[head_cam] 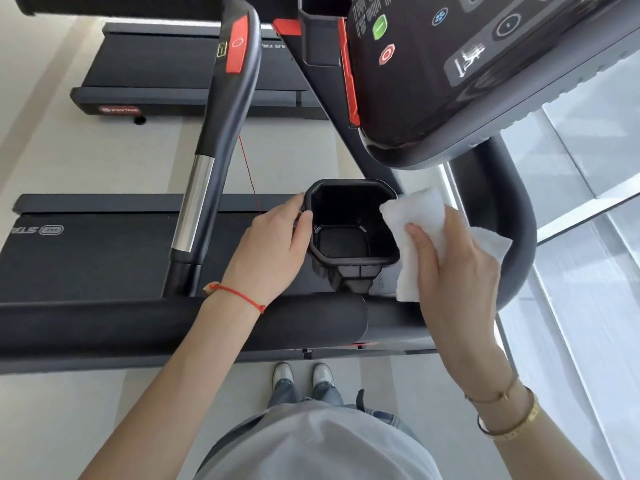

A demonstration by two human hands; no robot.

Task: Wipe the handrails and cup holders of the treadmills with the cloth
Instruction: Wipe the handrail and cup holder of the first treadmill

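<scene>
A black octagonal cup holder (349, 233) sits below the treadmill console, its inside bare. My left hand (273, 247) grips its left rim, thumb over the edge. My right hand (453, 268) holds a folded white cloth (415, 216) against the holder's right rim. A padded black handrail (173, 323) runs across just below the holder, under my left wrist. A second handrail (211, 154), black with a silver band and a red panel, rises at the left.
The console (467, 64) with green and red buttons overhangs at the upper right. A curved grey frame arm (516, 216) passes behind my right hand. Two treadmill belts (97, 251) lie on the pale floor at the left. A red safety cord (249, 174) hangs near the holder.
</scene>
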